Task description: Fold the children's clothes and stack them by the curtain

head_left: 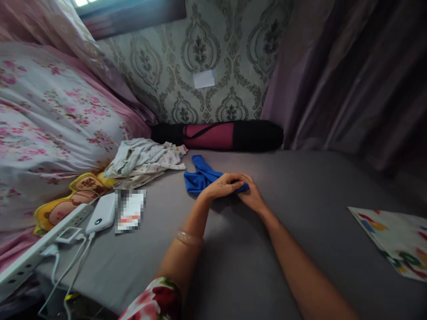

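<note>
A piece of blue cloth (202,175) lies on the grey bed sheet, with two loose ends trailing to the upper left. My left hand (223,185) is closed over it from the left, fingers wrapped round the gathered part. From the right, my right hand (251,194) grips the same bunched end, and a bit of blue shows between the two hands. The fingertips are partly hidden, and what garment the cloth is cannot be made out.
To the left are a heap of light clothes (143,158), a yellow plush pillow (71,200), a white power bank (102,212), a power strip (43,244) with cables, and a blurred packet (131,211). A black-and-maroon roll bag (216,135) lies against the wall. A colourful printed sheet (393,240) is at right.
</note>
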A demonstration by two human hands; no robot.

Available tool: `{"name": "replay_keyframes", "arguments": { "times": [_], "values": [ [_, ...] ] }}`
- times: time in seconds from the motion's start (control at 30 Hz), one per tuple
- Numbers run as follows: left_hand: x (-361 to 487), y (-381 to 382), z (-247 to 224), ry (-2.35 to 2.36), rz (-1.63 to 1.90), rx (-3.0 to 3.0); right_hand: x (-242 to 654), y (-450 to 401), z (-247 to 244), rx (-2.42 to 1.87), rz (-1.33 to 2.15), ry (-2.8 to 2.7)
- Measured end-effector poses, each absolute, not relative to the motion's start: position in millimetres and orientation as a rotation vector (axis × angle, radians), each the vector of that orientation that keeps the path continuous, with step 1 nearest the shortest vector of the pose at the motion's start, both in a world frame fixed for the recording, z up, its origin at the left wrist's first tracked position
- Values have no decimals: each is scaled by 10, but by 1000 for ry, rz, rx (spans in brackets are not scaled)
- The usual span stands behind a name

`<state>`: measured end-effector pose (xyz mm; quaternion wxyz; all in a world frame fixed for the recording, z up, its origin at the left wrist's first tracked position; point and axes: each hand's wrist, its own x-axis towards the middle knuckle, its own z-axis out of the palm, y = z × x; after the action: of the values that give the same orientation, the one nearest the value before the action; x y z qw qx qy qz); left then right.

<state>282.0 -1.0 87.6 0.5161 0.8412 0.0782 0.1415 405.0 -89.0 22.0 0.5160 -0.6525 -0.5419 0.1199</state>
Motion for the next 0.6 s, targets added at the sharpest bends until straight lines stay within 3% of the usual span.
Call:
{"name": "replay_keyframes", "arguments": {
  "times": [0.27, 0.47, 0.6],
  "values": [
    [2633, 30, 793, 405, 447, 2304, 4174, -962, 318, -1634, 403, -1148],
    [2470, 244, 691, 715, 762, 2472, 4354, -1120, 642, -1646, 97, -1010],
    [2406, 344, 684, 1050, 953, 2283, 4422, -1296, 928, -1615, -155, -922]
  ]
}}
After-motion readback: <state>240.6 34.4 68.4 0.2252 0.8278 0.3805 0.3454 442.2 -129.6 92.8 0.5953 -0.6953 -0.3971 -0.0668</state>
